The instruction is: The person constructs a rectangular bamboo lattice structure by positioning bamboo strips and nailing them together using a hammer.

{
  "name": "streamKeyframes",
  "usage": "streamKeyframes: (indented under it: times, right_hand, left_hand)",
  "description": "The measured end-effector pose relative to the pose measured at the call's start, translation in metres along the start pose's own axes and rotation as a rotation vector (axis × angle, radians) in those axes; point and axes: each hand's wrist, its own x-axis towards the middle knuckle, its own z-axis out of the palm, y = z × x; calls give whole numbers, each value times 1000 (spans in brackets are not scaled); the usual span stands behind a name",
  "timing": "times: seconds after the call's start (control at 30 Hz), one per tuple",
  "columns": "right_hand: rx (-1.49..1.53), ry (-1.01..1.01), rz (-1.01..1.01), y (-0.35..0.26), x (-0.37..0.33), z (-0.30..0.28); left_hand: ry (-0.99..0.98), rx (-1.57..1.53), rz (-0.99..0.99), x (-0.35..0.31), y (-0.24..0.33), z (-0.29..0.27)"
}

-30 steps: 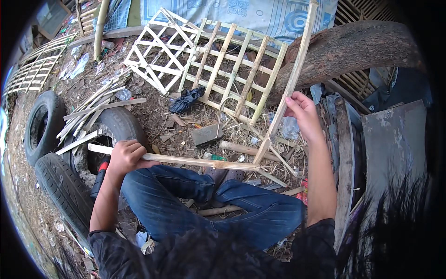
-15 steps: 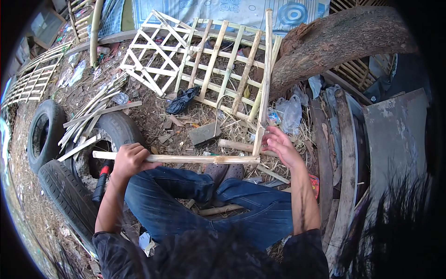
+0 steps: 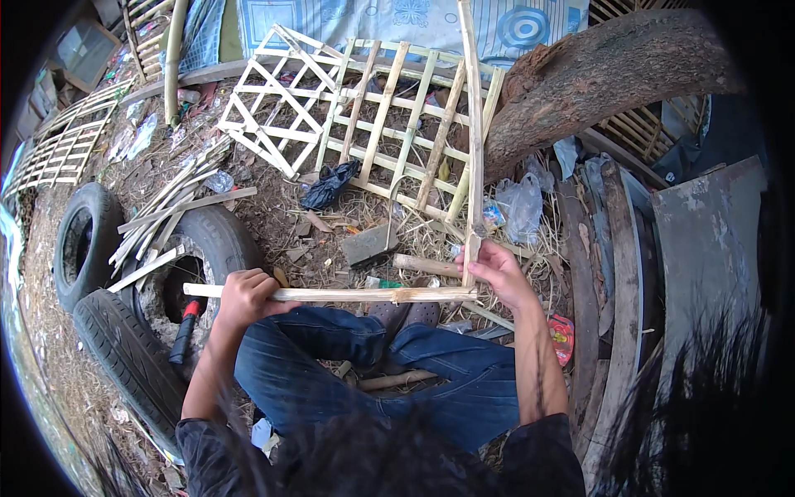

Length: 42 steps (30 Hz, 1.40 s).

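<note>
My left hand (image 3: 250, 296) is closed round a pale bamboo strip (image 3: 356, 295) that lies level across my lap. Its right end meets the lower end of a long bamboo strip (image 3: 475, 157), which runs away from me, and the two form a corner. Just above that corner my right hand (image 3: 500, 273) grips the long strip between thumb and fingers. How the two strips are joined is too small to tell. Beyond them a bamboo lattice panel (image 3: 403, 91) lies on the ground, beside a smaller one with crossed diagonal strips (image 3: 277, 98).
Old tyres (image 3: 211, 236) stand at the left, with a pile of bamboo strips (image 3: 178, 195) and a red-and-black tool handle (image 3: 184, 333). A brick (image 3: 369, 245) and a black plastic bag (image 3: 330, 184) lie ahead. A thick trunk (image 3: 613, 79) and planks (image 3: 621, 282) are on the right.
My right hand, loosely spread beside the corner before, has closed on the long strip. Both strips have shifted slightly right in the picture, and the long one's far end reaches farther up.
</note>
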Motion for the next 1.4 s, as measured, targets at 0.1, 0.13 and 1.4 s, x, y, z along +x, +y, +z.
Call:
streamKeyframes:
  times: [0.1,0.13,1.4]
  right_hand:
    - [-22,-17,-28,-1,0,6]
    - [-36,-26,-24,-2,0,5]
    - [455,271,-2,107,-73,74]
  left_hand:
    - [-10,3,-8,-5,1,-2]
    - [-6,-3,-12,-5,2,-2]
    - [252,-1169,-1043,-12,50,143]
